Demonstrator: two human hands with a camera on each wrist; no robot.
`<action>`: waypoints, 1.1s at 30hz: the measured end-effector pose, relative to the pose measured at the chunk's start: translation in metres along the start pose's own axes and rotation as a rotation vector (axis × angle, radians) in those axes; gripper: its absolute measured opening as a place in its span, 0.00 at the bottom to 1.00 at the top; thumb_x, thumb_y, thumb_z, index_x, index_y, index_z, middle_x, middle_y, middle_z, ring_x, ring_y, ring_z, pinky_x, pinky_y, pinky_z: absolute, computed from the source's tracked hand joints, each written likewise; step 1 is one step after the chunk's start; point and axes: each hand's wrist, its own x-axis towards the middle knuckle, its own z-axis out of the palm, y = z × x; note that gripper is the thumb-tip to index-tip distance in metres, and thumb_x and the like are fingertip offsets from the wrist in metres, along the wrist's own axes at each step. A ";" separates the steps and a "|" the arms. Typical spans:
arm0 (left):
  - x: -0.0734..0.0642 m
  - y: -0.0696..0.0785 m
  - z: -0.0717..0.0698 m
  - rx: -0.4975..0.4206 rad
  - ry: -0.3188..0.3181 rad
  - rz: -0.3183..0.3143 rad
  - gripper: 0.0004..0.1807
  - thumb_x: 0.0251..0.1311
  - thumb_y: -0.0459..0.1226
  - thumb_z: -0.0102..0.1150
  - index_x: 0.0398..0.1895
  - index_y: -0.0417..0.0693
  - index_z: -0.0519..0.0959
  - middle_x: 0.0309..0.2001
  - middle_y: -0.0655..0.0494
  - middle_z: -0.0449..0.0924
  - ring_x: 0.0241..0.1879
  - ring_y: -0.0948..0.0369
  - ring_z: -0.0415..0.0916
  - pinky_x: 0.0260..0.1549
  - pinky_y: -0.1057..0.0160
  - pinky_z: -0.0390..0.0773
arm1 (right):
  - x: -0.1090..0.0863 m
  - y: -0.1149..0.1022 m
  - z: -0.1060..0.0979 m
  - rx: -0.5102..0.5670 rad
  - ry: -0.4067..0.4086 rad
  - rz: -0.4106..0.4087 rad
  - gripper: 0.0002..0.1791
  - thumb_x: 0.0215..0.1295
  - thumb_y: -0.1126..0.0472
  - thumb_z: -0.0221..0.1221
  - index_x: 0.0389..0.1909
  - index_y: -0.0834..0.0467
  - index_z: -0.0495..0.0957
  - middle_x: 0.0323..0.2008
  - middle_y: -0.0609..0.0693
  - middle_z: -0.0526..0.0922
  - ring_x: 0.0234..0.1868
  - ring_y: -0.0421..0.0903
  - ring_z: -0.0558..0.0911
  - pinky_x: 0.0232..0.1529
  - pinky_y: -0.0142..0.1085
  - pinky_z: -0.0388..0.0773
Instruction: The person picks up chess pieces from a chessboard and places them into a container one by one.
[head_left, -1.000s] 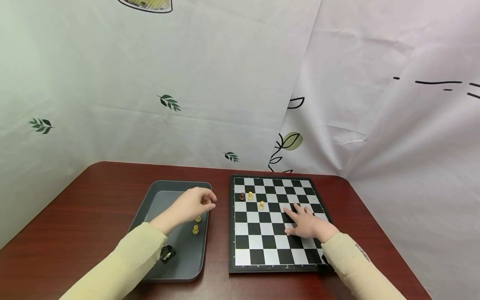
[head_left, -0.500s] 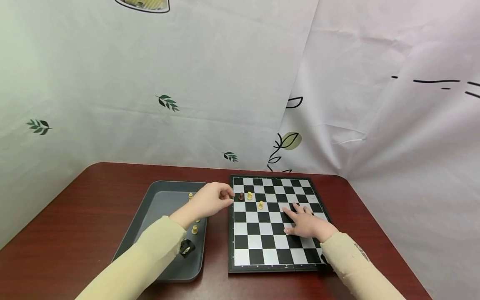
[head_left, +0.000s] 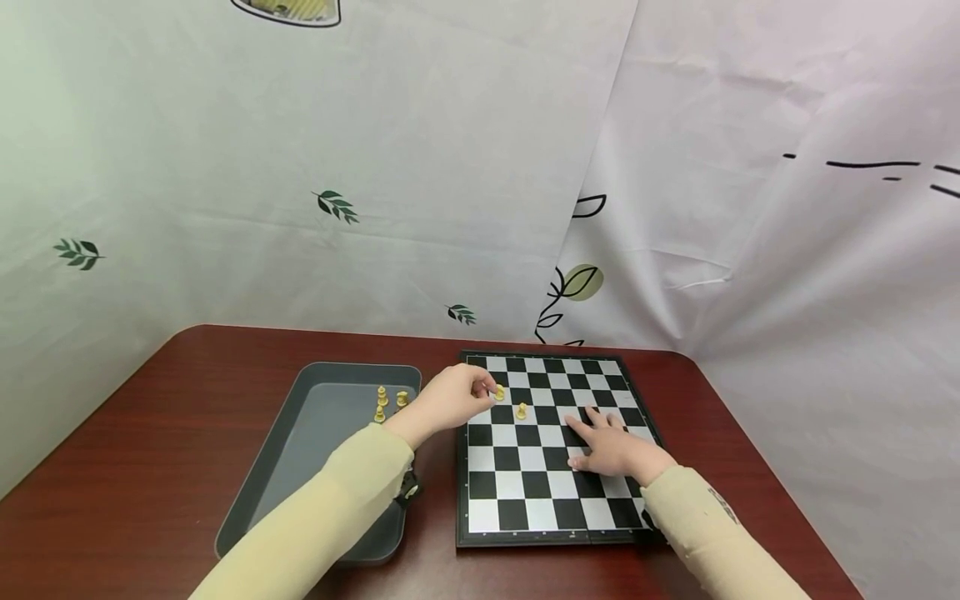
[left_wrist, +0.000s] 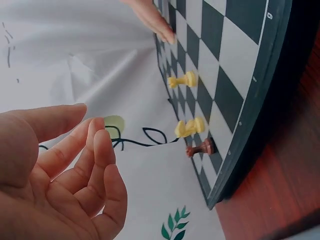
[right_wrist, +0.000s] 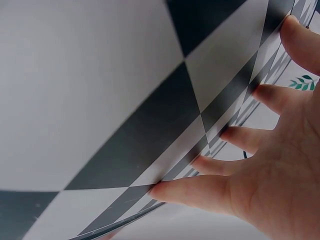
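My left hand (head_left: 452,397) hovers over the far left corner area of the chessboard (head_left: 525,518). In the left wrist view its thumb and loosely bent fingers stand apart, with nothing between them. Past the fingertips a yellow knight (left_wrist: 190,128) and a dark brown chess piece (left_wrist: 201,147) stand side by side on the board. Another yellow chess piece (left_wrist: 183,80) is nearer the middle. From the head, my left hand hides the brown piece. My right hand (head_left: 613,450) rests on the right side of the board, its fingers (right_wrist: 190,191) spread and touching the squares.
A grey tray (head_left: 300,467) lies left of the board, partly covered by my left forearm. Several yellow chess pieces, such as a pawn (head_left: 380,414), stand in it. The reddish-brown table (head_left: 150,442) reaches back to a white patterned cloth (head_left: 450,167).
My left hand has moved right, from above the tray to over the board's left edge near the chess pieces. My right hand stays in place.
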 end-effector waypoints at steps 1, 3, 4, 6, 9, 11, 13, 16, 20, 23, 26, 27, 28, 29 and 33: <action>0.002 -0.001 0.002 0.001 -0.004 -0.003 0.05 0.58 0.33 0.59 0.37 0.45 0.82 0.24 0.59 0.76 0.22 0.64 0.67 0.25 0.67 0.68 | 0.000 0.000 0.000 0.000 0.000 0.001 0.38 0.61 0.49 0.61 0.69 0.57 0.60 0.70 0.67 0.53 0.67 0.75 0.52 0.58 0.66 0.58; 0.006 -0.002 0.005 0.004 -0.008 -0.013 0.05 0.58 0.33 0.58 0.37 0.45 0.82 0.25 0.59 0.76 0.22 0.64 0.67 0.25 0.67 0.68 | 0.000 0.000 0.000 -0.001 0.000 0.003 0.38 0.60 0.49 0.61 0.69 0.57 0.60 0.70 0.67 0.53 0.67 0.75 0.52 0.58 0.67 0.58; 0.007 -0.003 0.006 0.005 -0.009 -0.016 0.05 0.58 0.33 0.58 0.37 0.45 0.82 0.25 0.59 0.77 0.23 0.64 0.67 0.25 0.66 0.68 | 0.000 0.000 0.000 -0.001 0.000 0.004 0.38 0.60 0.49 0.61 0.69 0.57 0.60 0.70 0.67 0.53 0.67 0.75 0.52 0.58 0.66 0.58; 0.011 -0.003 0.009 0.006 -0.014 -0.021 0.05 0.59 0.33 0.58 0.36 0.46 0.81 0.27 0.58 0.77 0.24 0.63 0.68 0.26 0.66 0.68 | 0.000 0.000 0.000 -0.001 -0.001 0.006 0.38 0.60 0.49 0.61 0.69 0.57 0.60 0.70 0.67 0.52 0.67 0.74 0.52 0.58 0.66 0.58; 0.016 -0.004 0.014 0.016 -0.026 -0.018 0.05 0.59 0.34 0.59 0.37 0.46 0.81 0.29 0.57 0.78 0.26 0.63 0.69 0.29 0.65 0.70 | 0.000 -0.001 -0.001 0.001 -0.005 0.009 0.38 0.60 0.49 0.61 0.69 0.56 0.60 0.70 0.67 0.52 0.67 0.74 0.52 0.58 0.66 0.58; 0.019 -0.004 0.017 0.018 -0.038 -0.011 0.05 0.59 0.34 0.59 0.37 0.44 0.81 0.28 0.57 0.77 0.26 0.63 0.69 0.30 0.64 0.71 | 0.000 -0.001 -0.001 0.002 -0.007 0.009 0.38 0.61 0.49 0.61 0.69 0.56 0.60 0.70 0.67 0.52 0.67 0.74 0.52 0.58 0.66 0.58; 0.023 -0.004 0.021 0.018 -0.049 -0.006 0.05 0.58 0.34 0.60 0.37 0.43 0.81 0.27 0.57 0.77 0.25 0.63 0.69 0.31 0.65 0.71 | 0.000 -0.001 -0.001 0.004 -0.007 0.008 0.38 0.61 0.49 0.61 0.69 0.56 0.60 0.70 0.67 0.52 0.68 0.74 0.52 0.58 0.66 0.58; 0.030 -0.005 0.026 0.019 -0.054 0.000 0.05 0.57 0.32 0.61 0.36 0.42 0.81 0.25 0.57 0.76 0.24 0.63 0.68 0.31 0.65 0.71 | -0.001 -0.001 -0.001 0.006 -0.006 0.007 0.38 0.61 0.49 0.61 0.69 0.56 0.61 0.70 0.67 0.52 0.67 0.74 0.52 0.58 0.67 0.58; 0.037 -0.007 0.033 0.025 -0.063 -0.001 0.08 0.55 0.31 0.63 0.38 0.40 0.81 0.24 0.56 0.76 0.24 0.63 0.69 0.31 0.64 0.72 | -0.001 -0.001 -0.001 0.007 -0.008 0.012 0.38 0.60 0.49 0.61 0.69 0.56 0.60 0.70 0.67 0.53 0.67 0.74 0.52 0.58 0.67 0.58; 0.039 -0.008 0.036 0.036 -0.068 -0.001 0.09 0.54 0.31 0.64 0.39 0.39 0.81 0.23 0.56 0.77 0.24 0.63 0.70 0.32 0.63 0.73 | -0.001 -0.001 -0.001 0.008 -0.009 0.014 0.38 0.60 0.49 0.61 0.69 0.56 0.60 0.70 0.67 0.53 0.67 0.73 0.52 0.58 0.66 0.58; 0.041 -0.010 0.039 0.052 -0.072 -0.004 0.09 0.54 0.32 0.65 0.39 0.40 0.81 0.24 0.57 0.76 0.24 0.63 0.70 0.33 0.63 0.73 | -0.001 -0.001 -0.001 0.010 -0.007 0.011 0.38 0.60 0.49 0.61 0.69 0.57 0.60 0.70 0.67 0.53 0.67 0.74 0.52 0.58 0.67 0.58; 0.041 -0.010 0.040 0.061 -0.073 -0.004 0.09 0.54 0.33 0.65 0.39 0.40 0.81 0.24 0.57 0.76 0.24 0.63 0.70 0.34 0.63 0.73 | -0.001 -0.001 -0.001 0.010 -0.006 0.011 0.38 0.60 0.49 0.61 0.69 0.57 0.60 0.70 0.67 0.53 0.67 0.74 0.52 0.58 0.67 0.58; 0.042 -0.010 0.041 0.067 -0.076 -0.005 0.09 0.54 0.33 0.65 0.39 0.41 0.81 0.24 0.57 0.76 0.25 0.63 0.69 0.34 0.63 0.73 | -0.001 -0.001 -0.001 0.010 -0.006 0.010 0.38 0.60 0.49 0.61 0.69 0.56 0.60 0.70 0.67 0.53 0.67 0.74 0.52 0.58 0.66 0.58; 0.043 -0.011 0.042 0.074 -0.078 -0.003 0.09 0.54 0.33 0.65 0.39 0.41 0.81 0.24 0.57 0.75 0.25 0.63 0.69 0.34 0.63 0.72 | -0.001 -0.001 -0.001 0.009 -0.007 0.010 0.38 0.60 0.49 0.61 0.69 0.56 0.60 0.70 0.67 0.53 0.67 0.74 0.52 0.58 0.66 0.58; 0.047 -0.012 0.046 0.108 -0.092 0.009 0.09 0.53 0.32 0.66 0.38 0.42 0.80 0.24 0.58 0.74 0.24 0.63 0.68 0.32 0.64 0.72 | 0.001 0.000 0.000 0.003 -0.010 0.014 0.38 0.60 0.49 0.61 0.69 0.56 0.61 0.70 0.67 0.53 0.67 0.73 0.53 0.58 0.66 0.58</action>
